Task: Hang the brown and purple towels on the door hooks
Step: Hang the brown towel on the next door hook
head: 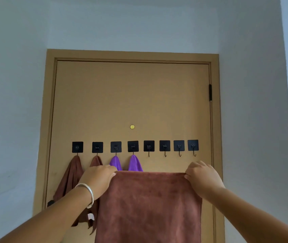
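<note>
While both hands (98, 178) (203, 178) grip, brown towel (148, 207) hangs.

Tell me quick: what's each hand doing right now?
Left hand: closed, grip on the top left corner of the brown towel.
Right hand: closed, grip on the same towel's top right corner.

A brown towel (148, 206) is held spread flat before the door (132, 95), its top edge level just below the row of black square hooks (149, 146). Two brown towels (69, 176) and two purple towels (134, 163) are hung from the four leftmost hooks, while the four rightmost are left bare
</note>
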Demonstrator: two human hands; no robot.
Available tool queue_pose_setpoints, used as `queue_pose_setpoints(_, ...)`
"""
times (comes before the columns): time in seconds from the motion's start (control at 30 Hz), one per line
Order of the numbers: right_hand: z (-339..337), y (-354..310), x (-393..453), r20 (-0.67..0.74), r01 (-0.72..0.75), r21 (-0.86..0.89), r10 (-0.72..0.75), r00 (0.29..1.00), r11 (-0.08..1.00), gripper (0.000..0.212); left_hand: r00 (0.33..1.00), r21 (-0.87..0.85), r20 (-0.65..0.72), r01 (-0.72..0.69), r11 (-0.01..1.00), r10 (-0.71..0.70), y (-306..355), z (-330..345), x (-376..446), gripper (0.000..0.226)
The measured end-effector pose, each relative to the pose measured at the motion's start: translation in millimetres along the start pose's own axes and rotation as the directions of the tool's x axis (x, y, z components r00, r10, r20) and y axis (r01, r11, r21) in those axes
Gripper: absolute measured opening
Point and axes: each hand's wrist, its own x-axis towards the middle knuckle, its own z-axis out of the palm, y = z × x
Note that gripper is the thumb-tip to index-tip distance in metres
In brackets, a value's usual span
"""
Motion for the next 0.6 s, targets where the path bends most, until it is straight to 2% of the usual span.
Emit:
queue_pose_setpoints(0.13, 24.3, -0.3, 43.4, -0.081, -0.037, 0.029, 0.040, 0.996, 0.999, 0.032, 0.997, -0.152, -0.082, -0.021, 0.988, 0.008, -20.2, 26.4, 44.7, 0.020)
queue_pose_setpoints(0.27, 49.3, -0.6, 73.1, -0.198, -0.026, 0.069, 0.039, 0.979, 0.997, 0.022, 0.986, -0.156, -0.160, -0.072, 0.985, 0.047, -31.2, 54.3, 78.6, 0.027)
queue_pose_setpoints(0.37, 71.6, 5.7, 96.2, -0.182, -0.038, 0.094, 0.055, 0.982, 0.995, 0.020, 0.945, -0.135, -0.226, -0.269, 0.954, 0.234, -39.4, 73.5, 98.8, 0.040)
queue_pose_setpoints(0.43, 88.2, 11.1, 113.1, -0.178, -0.034, 0.125, 0.056, 0.982, 0.992, 0.022, 0.908, -0.090, -0.213, -0.387, 0.918, 0.362, -45.6, 86.6, 114.3, 0.043)
queue_pose_setpoints(0.5, 103.3, 14.5, 129.4, -0.167, -0.014, 0.154, 0.040, 0.985, 0.988, 0.023, 0.910, -0.080, -0.166, -0.396, 0.915, 0.379, -49.5, 102.3, 133.0, 0.043)
queue_pose_setpoints(0.6, 122.4, 15.7, 151.7, -0.162, 0.070, 0.117, -0.051, 0.986, 0.991, 0.022, 0.936, -0.067, -0.148, -0.332, 0.941, 0.320, -47.4, 123.5, 155.3, 0.056)
